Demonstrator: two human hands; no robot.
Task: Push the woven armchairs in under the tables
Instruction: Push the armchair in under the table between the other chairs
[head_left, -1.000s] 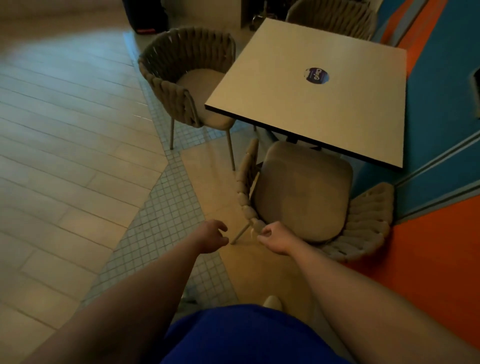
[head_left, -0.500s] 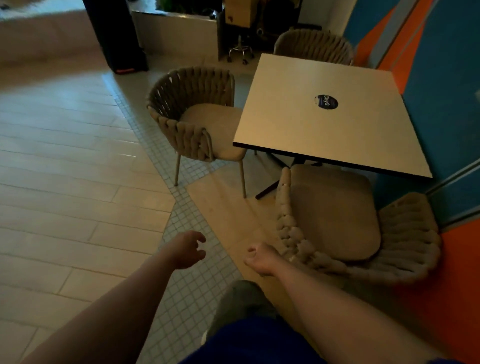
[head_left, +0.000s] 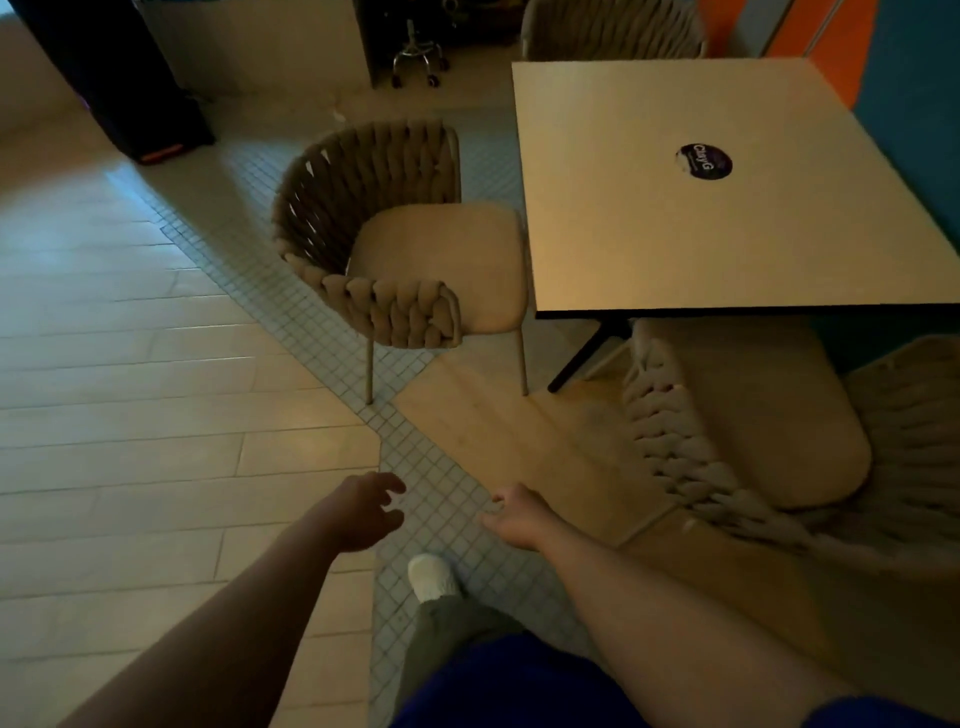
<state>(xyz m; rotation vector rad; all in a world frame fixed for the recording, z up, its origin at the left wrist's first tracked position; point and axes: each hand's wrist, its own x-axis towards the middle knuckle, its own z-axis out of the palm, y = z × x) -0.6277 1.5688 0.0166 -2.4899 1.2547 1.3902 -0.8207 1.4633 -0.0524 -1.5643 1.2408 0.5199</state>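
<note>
One label shows: a round dark sticker on the square pale worktop. Its white lettering lies turned sideways to the camera and seems to read "ClayG". A smaller line beside it is too fine to read.

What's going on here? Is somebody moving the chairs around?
A person is tidying woven armchairs around a square table. Right now the left hand and the right hand hold nothing; both hover over the floor. The near armchair has the front of its seat tucked under the table. The side armchair stands beside the table with most of its seat showing, so it probably gets pushed in next.
</note>
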